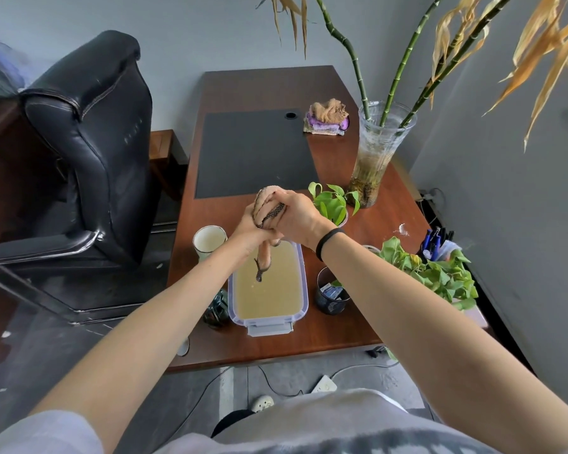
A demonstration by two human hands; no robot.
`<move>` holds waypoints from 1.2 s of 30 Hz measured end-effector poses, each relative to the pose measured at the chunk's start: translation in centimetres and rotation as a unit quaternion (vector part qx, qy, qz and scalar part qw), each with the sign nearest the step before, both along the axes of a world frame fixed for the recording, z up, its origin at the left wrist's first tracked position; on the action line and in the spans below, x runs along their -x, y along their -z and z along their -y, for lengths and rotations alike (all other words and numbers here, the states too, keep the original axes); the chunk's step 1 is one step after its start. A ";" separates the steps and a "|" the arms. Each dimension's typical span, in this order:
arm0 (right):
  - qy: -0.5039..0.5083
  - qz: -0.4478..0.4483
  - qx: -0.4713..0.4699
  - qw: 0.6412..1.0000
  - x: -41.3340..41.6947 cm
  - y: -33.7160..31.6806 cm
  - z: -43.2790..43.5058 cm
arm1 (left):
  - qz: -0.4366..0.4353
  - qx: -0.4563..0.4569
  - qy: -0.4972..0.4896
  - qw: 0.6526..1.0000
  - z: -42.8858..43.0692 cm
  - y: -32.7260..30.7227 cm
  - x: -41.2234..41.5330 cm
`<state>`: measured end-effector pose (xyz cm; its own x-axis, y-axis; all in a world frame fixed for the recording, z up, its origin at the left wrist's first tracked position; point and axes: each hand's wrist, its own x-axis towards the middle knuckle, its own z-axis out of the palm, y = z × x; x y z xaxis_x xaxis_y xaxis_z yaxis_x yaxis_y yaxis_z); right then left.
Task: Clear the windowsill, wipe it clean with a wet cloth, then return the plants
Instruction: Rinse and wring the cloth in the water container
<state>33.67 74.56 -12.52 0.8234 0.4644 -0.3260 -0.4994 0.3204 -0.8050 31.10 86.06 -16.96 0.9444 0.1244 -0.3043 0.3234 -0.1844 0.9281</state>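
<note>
Both hands are clenched on the cloth (269, 208), the left hand (250, 224) below and the right hand (297, 214) over it, twisting it just above the plastic box (301, 290), with a wrung tail hanging toward the water (269, 290). That reads as the wetting-and-wringing step. The windowsill is out of view, so I cannot tell whether it has been wiped, but three plants stand on the desk (358, 329) — which suggests the clearing is done and the return is left. The box holds cloudy yellowish water nearly to the brim. The glass vase (379, 149) holds bamboo stalks (362, 90) in murky water; a small white pot (341, 221) holds a green leafy plant; the bigger leafy plant (436, 273) hides its own pot. A white mug (209, 242) beside the box looks pale inside (liquid or bare, unclear), and a dark cup (331, 298) holds small bits I cannot identify.
</note>
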 end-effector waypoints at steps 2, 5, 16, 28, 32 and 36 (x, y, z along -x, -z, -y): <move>0.051 -0.053 -0.030 0.997 -0.1 0.6 0.5 | 0.002 -0.024 0.017 1.000 -0.2 -0.2 0.1; 0.154 -0.117 -0.065 0.979 -0.8 2.5 1.3 | 0.018 -0.057 0.028 0.998 -0.7 -0.2 0.4; -0.095 0.027 0.253 0.962 0.1 5.6 3.9 | 0.084 -0.211 0.073 0.971 -1.2 -1.8 0.2; -0.126 0.097 0.119 0.980 1.7 5.9 1.1 | -0.030 0.070 -0.016 0.997 0.8 -2.7 -0.2; -0.076 0.035 0.267 0.960 1.8 6.5 1.1 | -0.051 -0.014 0.017 0.998 0.7 -2.0 0.2; -0.125 -0.019 0.241 0.962 1.8 6.8 2.2 | -0.074 -0.159 0.176 0.969 -1.5 -1.9 0.1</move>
